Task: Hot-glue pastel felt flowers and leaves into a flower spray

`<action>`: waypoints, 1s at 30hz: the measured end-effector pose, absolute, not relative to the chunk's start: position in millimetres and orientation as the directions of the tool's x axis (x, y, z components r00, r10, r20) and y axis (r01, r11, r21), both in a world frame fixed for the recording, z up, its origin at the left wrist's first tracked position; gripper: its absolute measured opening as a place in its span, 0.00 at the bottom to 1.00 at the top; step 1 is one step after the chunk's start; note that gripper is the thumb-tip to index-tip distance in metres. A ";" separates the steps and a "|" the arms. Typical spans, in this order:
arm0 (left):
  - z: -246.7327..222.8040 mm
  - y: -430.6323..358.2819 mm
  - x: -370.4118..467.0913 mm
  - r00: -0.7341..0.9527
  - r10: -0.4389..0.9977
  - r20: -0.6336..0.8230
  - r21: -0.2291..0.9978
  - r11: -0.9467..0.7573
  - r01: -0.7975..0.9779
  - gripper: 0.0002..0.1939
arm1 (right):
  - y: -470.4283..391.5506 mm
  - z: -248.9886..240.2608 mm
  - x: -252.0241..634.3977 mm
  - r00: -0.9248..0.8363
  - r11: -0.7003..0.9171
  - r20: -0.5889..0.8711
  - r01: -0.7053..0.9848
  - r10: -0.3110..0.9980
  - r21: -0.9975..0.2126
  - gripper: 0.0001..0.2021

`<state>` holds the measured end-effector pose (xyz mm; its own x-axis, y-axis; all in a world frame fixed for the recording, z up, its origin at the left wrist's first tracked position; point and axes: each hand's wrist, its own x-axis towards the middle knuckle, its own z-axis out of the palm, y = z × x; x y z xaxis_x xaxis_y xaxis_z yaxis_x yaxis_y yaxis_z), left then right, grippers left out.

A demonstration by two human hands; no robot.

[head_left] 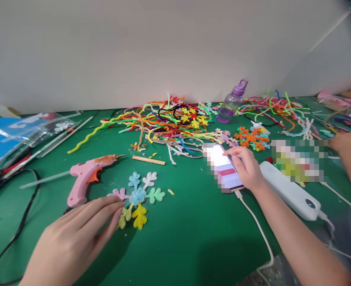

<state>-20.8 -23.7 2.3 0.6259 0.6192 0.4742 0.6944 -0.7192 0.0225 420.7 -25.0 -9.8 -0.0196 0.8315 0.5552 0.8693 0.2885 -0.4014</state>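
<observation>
My left hand point(83, 228) is closed at the fingertips on the left edge of a snowflake-like craft piece point(138, 196) with pastel and yellow lobes, which lies on the green table point(175, 238). My right hand point(245, 165) reaches over a phone point(227, 171) with a lit screen; its index finger is at the screen's upper part and the other fingers are curled. A white cable point(257, 226) runs from the phone's lower end. Beyond my left hand lies a pink glue gun point(84, 178) with an orange trigger.
Colourful pipe cleaners point(163, 119) are heaped at the back, near a purple bottle point(230, 103). An orange craft piece point(252, 138) and a white power bank point(288, 190) lie right. Another person's hand point(350, 155) is at the right edge. A wooden stick point(148, 160) lies centrally.
</observation>
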 end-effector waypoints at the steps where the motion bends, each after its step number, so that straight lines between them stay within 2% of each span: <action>1: 0.6 -24.1 -21.8 0.618 0.630 0.471 0.034 -0.712 0.701 0.10 | -25.2 -9.0 421.4 -0.008 0.281 0.555 0.868 0.832 -0.409 0.07; 6: -3.1 -23.5 -25.0 0.616 0.632 0.470 0.035 -0.710 0.703 0.10 | -26.9 -8.5 423.6 0.052 0.215 0.495 0.857 0.867 -0.468 0.13; 11: 0.7 -20.6 -27.1 0.684 0.574 0.449 -0.058 -0.746 0.664 0.10 | -25.9 -17.5 426.4 0.209 0.068 0.289 0.691 0.934 -0.720 0.16; 13: 2.1 -20.9 -26.3 0.671 0.588 0.452 -0.042 -0.737 0.674 0.10 | -24.3 -21.4 428.1 0.227 0.057 0.251 0.626 0.941 -0.778 0.17; 16: 2.8 -22.1 -24.8 0.634 0.626 0.454 0.008 -0.715 0.699 0.10 | -21.9 -24.4 430.2 0.211 0.069 0.242 0.603 0.947 -0.795 0.18; 21: 2.0 -21.5 -26.9 0.666 0.605 0.438 -0.025 -0.732 0.681 0.10 | -22.2 -22.5 430.0 0.196 0.064 0.242 0.636 0.950 -0.769 0.18; 23: 1.5 -20.8 -27.8 0.663 0.607 0.437 -0.026 -0.728 0.685 0.10 | -24.0 -19.4 428.8 0.174 0.113 0.307 0.677 0.936 -0.727 0.16; 27: 0.2 -19.4 -27.9 0.689 0.581 0.434 -0.060 -0.744 0.666 0.10 | -27.8 -11.6 426.8 0.050 0.286 0.526 0.794 0.849 -0.537 0.12; 30: -0.7 -18.7 -28.0 0.690 0.584 0.427 -0.062 -0.743 0.667 0.10 | -28.4 -8.6 426.4 -0.025 0.294 0.535 0.856 0.844 -0.425 0.14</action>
<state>-28.0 -18.7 -0.7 0.6901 0.5844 0.4270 0.6670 -0.7425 -0.0616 426.4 -28.4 -8.6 -0.0248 0.8444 0.5351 0.8560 0.2944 -0.4249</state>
